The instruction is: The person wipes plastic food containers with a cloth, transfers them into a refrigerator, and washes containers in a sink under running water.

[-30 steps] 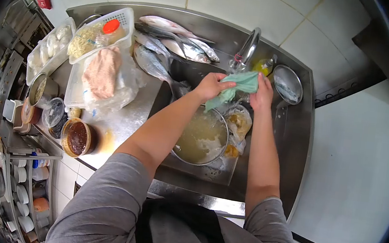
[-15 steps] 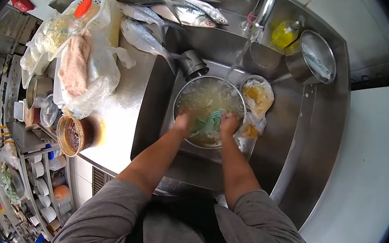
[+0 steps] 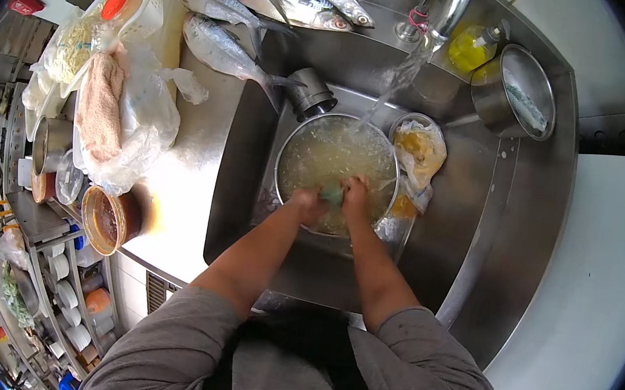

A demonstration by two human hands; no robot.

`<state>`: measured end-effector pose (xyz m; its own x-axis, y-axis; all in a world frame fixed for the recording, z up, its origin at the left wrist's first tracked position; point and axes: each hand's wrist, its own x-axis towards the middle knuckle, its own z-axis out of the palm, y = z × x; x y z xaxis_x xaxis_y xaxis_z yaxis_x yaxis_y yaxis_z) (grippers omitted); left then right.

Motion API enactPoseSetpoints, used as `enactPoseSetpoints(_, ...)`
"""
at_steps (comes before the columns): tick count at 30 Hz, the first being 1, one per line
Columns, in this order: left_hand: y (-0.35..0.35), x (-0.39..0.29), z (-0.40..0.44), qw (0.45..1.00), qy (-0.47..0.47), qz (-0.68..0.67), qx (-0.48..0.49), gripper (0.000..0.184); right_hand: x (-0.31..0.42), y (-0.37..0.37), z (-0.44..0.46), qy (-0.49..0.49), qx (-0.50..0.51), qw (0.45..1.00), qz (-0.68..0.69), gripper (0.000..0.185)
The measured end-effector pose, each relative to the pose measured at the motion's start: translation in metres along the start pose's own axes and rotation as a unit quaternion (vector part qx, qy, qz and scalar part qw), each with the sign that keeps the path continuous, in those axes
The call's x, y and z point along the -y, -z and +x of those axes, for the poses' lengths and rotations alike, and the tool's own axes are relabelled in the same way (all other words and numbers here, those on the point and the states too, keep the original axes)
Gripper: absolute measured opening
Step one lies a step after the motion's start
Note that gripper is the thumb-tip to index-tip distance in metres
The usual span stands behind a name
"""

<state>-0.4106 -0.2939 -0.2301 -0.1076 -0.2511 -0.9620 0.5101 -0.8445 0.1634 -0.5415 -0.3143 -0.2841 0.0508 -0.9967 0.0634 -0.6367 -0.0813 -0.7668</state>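
A round metal basin (image 3: pixel 281 163) of cloudy water stands in the sink (image 3: pixel 248 230). Over its near half, my left hand (image 3: pixel 310 205) and my right hand (image 3: pixel 356 194) are closed on a bunched green cloth (image 3: pixel 331 193). Both hands are close together, and the left one is slightly blurred. Most of the cloth is hidden by my fingers. Water runs from the faucet (image 3: pixel 453 12) into the far side of the basin.
Several whole fish (image 3: pixel 221 48) lie along the sink's back left edge. Beside the basin are a dark metal cup (image 3: pixel 311 94) and a plastic bag with yellow residue (image 3: pixel 421 157). A soap bottle (image 3: pixel 471 49) and a pot (image 3: pixel 489 107) stand at right; a brown-sauce tub (image 3: pixel 112 221) sits left.
My hands have drawn together and bunched the green cloth, which was spread between them in the water. The view has shifted slightly.
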Motion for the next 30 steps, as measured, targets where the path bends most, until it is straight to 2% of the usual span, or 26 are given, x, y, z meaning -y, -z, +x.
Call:
enactPoseSetpoints(1,0.001,0.001,-0.004,1.000,0.002,0.000,0.000,0.043,-0.008,-0.002,-0.006,-0.011,-0.028,0.998,0.060,0.023)
enactPoseSetpoints(2,-0.008,-0.008,-0.033,0.999,0.003,-0.041,0.031,0.042,0.002,-0.002,-0.010,-0.012,-0.030,0.998,0.058,0.023)
enactPoseSetpoints(4,-0.004,-0.012,-0.037,0.995,0.000,-0.081,0.064,0.042,0.057,0.000,-0.013,-0.147,0.114,0.972,0.144,0.021)
enactPoseSetpoints(6,0.022,0.006,0.006,0.994,-0.016,-0.096,0.047,0.046,0.134,0.031,-0.020,0.001,0.059,0.976,0.208,0.025)
enactPoseSetpoints(7,0.030,0.014,0.022,0.994,-0.022,-0.101,0.040,0.047,0.135,0.030,-0.019,0.002,0.059,0.976,0.209,0.025)
enactPoseSetpoints(9,0.031,0.020,0.033,0.995,-0.041,-0.056,0.065,0.043,0.126,0.025,-0.020,-0.016,0.045,0.986,0.157,0.032)
enactPoseSetpoints(10,0.027,0.017,0.034,0.995,-0.051,-0.043,0.075,0.042,0.105,0.019,-0.010,-0.026,0.031,0.994,0.100,0.033)
enactPoseSetpoints(11,0.020,0.011,0.025,0.994,-0.062,-0.032,0.084,0.042,0.078,0.012,-0.002,-0.019,0.028,0.994,0.100,0.033)
enactPoseSetpoints(13,-0.010,-0.008,-0.041,0.996,-0.038,0.068,0.036,0.045,0.019,-0.004,0.004,0.102,0.065,0.987,-0.106,0.021)
enactPoseSetpoints(14,-0.021,-0.013,-0.044,0.987,0.023,0.107,-0.117,0.056,-0.021,-0.020,0.003,0.046,0.042,0.986,-0.151,0.018)
enactPoseSetpoints(15,-0.019,-0.020,-0.047,0.987,0.017,0.108,-0.117,0.056,-0.048,-0.028,0.004,-0.012,0.017,0.981,-0.195,0.016)
enactPoseSetpoints(17,-0.008,-0.026,-0.051,0.969,-0.106,0.211,-0.074,0.068,0.008,0.046,0.049,-0.018,0.017,0.969,-0.246,0.015)
enactPoseSetpoints(18,0.010,-0.020,-0.033,0.969,-0.112,0.210,-0.069,0.068,0.020,0.068,0.080,-0.016,-0.018,0.984,-0.175,0.017)
enactPoseSetpoints(19,0.038,-0.006,0.003,0.823,-0.281,0.482,-0.107,0.061,0.033,0.086,0.115,-0.013,-0.052,0.993,-0.103,0.021)
enactPoseSetpoints(20,0.038,-0.006,0.004,0.710,-0.351,0.601,-0.107,0.058,0.053,0.108,0.150,0.023,-0.135,0.990,-0.040,0.019)
enactPoseSetpoints(21,0.037,-0.007,0.004,0.571,-0.421,0.693,-0.132,0.055,0.087,0.136,0.179,0.104,-0.196,0.974,0.041,0.022)
enactPoseSetpoints(22,0.017,-0.016,-0.032,0.623,-0.275,0.721,-0.129,0.048,0.099,0.148,0.209,0.121,-0.216,0.969,0.016,0.028)
enactPoseSetpoints(23,0.011,-0.016,-0.038,0.644,-0.201,0.727,-0.125,0.046,0.105,0.156,0.233,0.139,-0.235,0.962,-0.008,0.036)
enactPoseSetpoints(24,0.005,-0.016,-0.042,0.658,-0.126,0.732,-0.122,0.043,0.111,0.163,0.248,0.141,-0.238,0.961,-0.010,0.036)
enactPoseSetpoints(26,0.010,-0.009,-0.022,0.527,-0.247,0.802,-0.136,0.024,0.121,0.169,0.265,0.014,-0.079,0.997,0.005,0.056)
enactPoseSetpoints(27,0.009,-0.013,-0.025,0.526,-0.250,0.801,-0.141,0.024,0.125,0.173,0.263,0.019,-0.080,0.997,0.007,0.056)
enactPoseSetpoints(29,0.001,-0.021,-0.046,0.637,-0.389,0.652,-0.133,0.023,0.126,0.178,0.236,-0.025,-0.034,0.983,0.180,0.067)
enactPoseSetpoints(30,-0.005,-0.027,-0.066,0.637,-0.391,0.649,-0.140,0.023,0.127,0.173,0.212,-0.031,-0.017,0.970,0.238,0.066)
